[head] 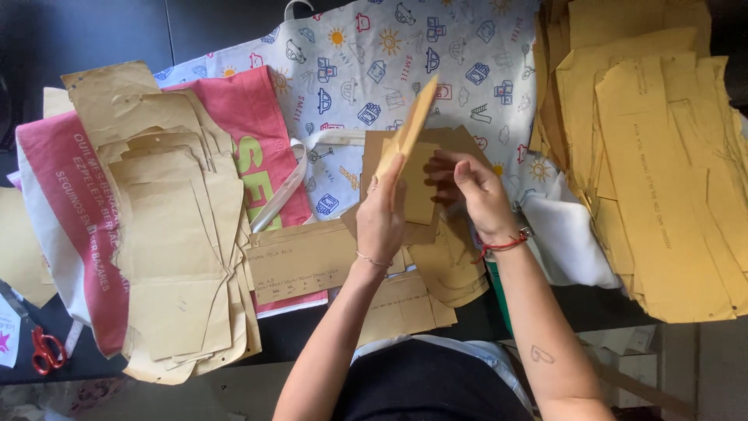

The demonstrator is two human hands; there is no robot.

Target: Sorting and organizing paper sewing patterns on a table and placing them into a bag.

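Nearest, the left hand (380, 218) pinches a tan kraft-paper pattern piece (409, 125) upright, and the right hand (471, 191) lies with fingers loosely spread on the small brown pieces (425, 234) beneath. To the left sits a sorted beige stack (175, 226). Far right, a yellow paper pile (647, 171) looks untouched.

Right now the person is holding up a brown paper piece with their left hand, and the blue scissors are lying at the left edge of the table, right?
Almost. The left hand does hold up a brown paper piece, and the scissors do lie at the left edge of the table, but their handles are red, not blue. The head view shows this.
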